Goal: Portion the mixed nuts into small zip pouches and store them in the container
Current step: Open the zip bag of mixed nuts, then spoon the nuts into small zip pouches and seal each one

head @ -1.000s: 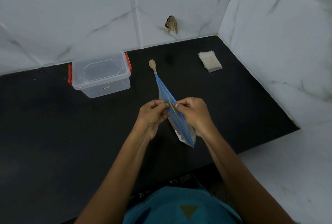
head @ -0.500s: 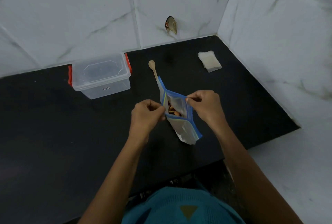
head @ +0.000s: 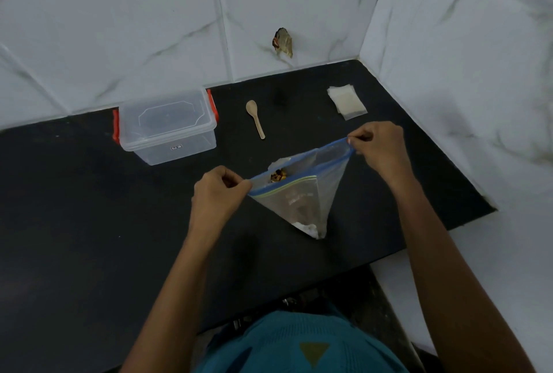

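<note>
- Held over desk (head: 89, 223): zip bag (head: 302, 202), mouth stretched wide (mixed nuts (head: 278, 176) visible inside).
- Grips: left hand (head: 220, 193) pinches its left corner, right hand (head: 378, 150) its right corner.
- Beyond the zip bag: container (head: 167, 127), spoon (head: 256, 117), small pouches (head: 347, 100).

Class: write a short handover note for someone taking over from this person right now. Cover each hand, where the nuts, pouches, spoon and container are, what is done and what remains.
Left hand: pinches the near-left end of the zip bag mouth.
Right hand: pinches the far-right end, so the mouth is stretched open.
Mixed nuts show inside the bag.
On the counter: the wooden spoon lies behind the bag, the container sits left of the spoon with its lid on, and the small pouches are stacked at back right.
Done: bag opened.
Left: spoon nuts into pouches, seal them, open the container, store them.
</note>
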A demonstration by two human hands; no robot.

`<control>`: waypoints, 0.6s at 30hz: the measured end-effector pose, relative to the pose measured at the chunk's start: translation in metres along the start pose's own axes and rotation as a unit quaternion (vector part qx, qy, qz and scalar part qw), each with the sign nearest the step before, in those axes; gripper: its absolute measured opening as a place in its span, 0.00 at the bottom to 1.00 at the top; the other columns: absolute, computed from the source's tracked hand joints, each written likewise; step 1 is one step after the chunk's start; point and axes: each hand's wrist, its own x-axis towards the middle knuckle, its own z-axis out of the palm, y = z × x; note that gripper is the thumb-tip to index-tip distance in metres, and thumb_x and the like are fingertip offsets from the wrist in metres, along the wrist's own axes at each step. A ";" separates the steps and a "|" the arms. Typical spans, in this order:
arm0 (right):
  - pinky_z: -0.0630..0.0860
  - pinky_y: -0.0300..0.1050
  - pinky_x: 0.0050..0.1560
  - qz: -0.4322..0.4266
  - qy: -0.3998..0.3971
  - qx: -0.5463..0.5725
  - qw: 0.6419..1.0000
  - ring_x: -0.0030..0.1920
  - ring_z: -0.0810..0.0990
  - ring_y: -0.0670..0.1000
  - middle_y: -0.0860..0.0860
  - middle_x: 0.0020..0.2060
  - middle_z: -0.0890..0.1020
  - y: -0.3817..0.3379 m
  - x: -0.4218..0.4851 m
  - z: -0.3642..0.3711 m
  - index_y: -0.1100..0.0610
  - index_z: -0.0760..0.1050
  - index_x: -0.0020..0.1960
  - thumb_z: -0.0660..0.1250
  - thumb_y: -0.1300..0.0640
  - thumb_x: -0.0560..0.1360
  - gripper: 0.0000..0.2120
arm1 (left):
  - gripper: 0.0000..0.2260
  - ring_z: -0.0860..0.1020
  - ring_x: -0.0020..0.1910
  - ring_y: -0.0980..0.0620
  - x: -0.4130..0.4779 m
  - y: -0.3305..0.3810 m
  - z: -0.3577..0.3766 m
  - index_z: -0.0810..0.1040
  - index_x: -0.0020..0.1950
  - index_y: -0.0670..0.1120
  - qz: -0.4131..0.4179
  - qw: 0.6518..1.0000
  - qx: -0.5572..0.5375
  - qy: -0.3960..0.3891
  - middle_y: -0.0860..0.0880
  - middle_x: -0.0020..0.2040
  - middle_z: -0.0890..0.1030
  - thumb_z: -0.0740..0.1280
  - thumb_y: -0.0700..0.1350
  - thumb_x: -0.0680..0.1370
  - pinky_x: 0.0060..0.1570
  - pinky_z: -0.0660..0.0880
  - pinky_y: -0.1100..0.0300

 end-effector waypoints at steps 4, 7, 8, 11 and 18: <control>0.71 0.34 0.42 0.001 -0.013 -0.006 1.000 0.43 0.75 0.44 0.56 0.49 0.80 0.001 0.003 0.000 0.62 0.77 0.53 0.66 0.63 0.74 0.08 | 0.04 0.75 0.39 0.56 -0.001 0.000 0.001 0.72 0.44 0.49 0.000 1.000 -0.008 -0.008 0.52 0.42 0.75 0.66 0.42 0.75 0.35 0.69 0.66; 0.71 0.35 0.45 0.003 -0.015 0.000 1.000 0.43 0.75 0.44 0.55 0.49 0.80 -0.001 0.003 0.000 0.62 0.77 0.53 0.66 0.64 0.74 0.08 | 0.04 0.75 0.40 0.56 -0.002 0.002 0.001 0.72 0.46 0.47 0.005 1.000 -0.003 -0.002 0.52 0.43 0.75 0.67 0.40 0.74 0.34 0.69 0.67; 0.71 0.35 0.44 0.003 -0.017 0.004 1.000 0.43 0.75 0.43 0.54 0.49 0.80 -0.002 0.002 0.000 0.61 0.77 0.53 0.66 0.64 0.74 0.08 | 0.06 0.75 0.42 0.56 -0.001 0.003 0.000 0.72 0.46 0.48 0.009 1.000 0.003 -0.004 0.51 0.45 0.75 0.67 0.40 0.74 0.35 0.69 0.67; 0.69 0.29 0.37 -0.009 -0.031 0.020 0.999 0.38 0.74 0.40 0.51 0.44 0.79 -0.005 -0.002 -0.002 0.61 0.78 0.52 0.67 0.63 0.74 0.08 | 0.13 0.74 0.50 0.56 0.003 0.011 0.000 0.71 0.51 0.48 0.043 0.998 0.033 -0.027 0.48 0.55 0.73 0.69 0.36 0.72 0.45 0.72 0.64; 0.69 0.29 0.36 -0.019 -0.058 0.058 0.996 0.39 0.75 0.40 0.50 0.44 0.80 -0.015 -0.017 -0.001 0.59 0.79 0.51 0.69 0.59 0.72 0.08 | 0.31 0.66 0.66 0.47 0.027 0.043 0.024 0.63 0.69 0.46 0.135 0.986 0.095 -0.036 0.46 0.67 0.66 0.73 0.43 0.69 0.64 0.68 0.53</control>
